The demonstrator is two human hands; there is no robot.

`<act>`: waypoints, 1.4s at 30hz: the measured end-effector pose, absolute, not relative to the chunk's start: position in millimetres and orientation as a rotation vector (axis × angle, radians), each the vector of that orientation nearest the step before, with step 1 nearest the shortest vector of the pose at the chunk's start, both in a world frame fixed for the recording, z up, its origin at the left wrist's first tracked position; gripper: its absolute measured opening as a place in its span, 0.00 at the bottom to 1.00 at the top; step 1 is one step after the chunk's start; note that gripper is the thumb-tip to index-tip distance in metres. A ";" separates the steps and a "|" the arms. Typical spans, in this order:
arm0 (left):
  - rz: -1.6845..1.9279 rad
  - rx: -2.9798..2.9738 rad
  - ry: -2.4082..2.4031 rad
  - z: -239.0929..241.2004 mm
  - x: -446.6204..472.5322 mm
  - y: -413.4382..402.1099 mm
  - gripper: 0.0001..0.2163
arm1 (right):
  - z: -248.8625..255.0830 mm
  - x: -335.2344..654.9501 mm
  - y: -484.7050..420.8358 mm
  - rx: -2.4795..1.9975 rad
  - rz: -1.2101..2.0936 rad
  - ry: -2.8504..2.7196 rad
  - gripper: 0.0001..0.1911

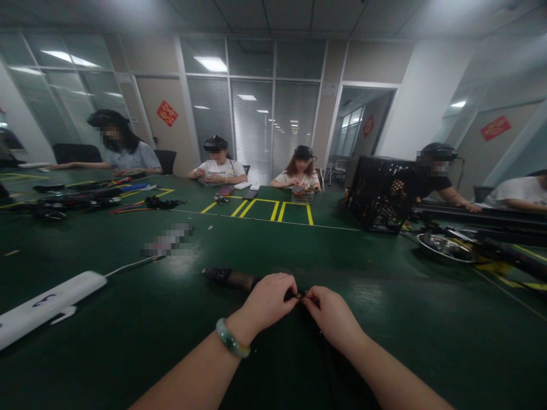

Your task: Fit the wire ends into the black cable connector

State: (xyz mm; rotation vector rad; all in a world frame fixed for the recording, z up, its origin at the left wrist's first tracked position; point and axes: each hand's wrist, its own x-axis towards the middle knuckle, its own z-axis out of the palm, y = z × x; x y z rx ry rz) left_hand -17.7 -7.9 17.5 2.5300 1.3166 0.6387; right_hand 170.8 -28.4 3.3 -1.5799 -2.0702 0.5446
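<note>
In the middle of the green table, a dark cylindrical tool lies on its side, its narrow metal tip pointing left. My left hand covers the tool's right end, with thumb and forefinger pinched on a small dark part that shows a gold-coloured spot. From the other side, my right hand pinches the same part, fingertips almost touching those of the left. What joins the part to the tool is hidden by my fingers. A dark strip like a cable, hard to make out, runs down beneath my right hand.
On the left lie a white power strip with its cord and a pile of black cables. To the right stand a black computer case and a metal bowl. Several people wearing headgear sit around the table.
</note>
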 end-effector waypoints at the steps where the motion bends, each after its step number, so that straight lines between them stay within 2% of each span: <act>1: 0.635 2.531 1.319 17.7 -17.6 -7.8 0.04 | 3.6 171.0 -28.6 -1.578 0.551 -2.070 0.08; 42: 0.675 2.507 1.295 17.2 -19.3 -7.9 0.03 | 2.2 169.4 -29.1 -1.569 0.595 -2.034 0.08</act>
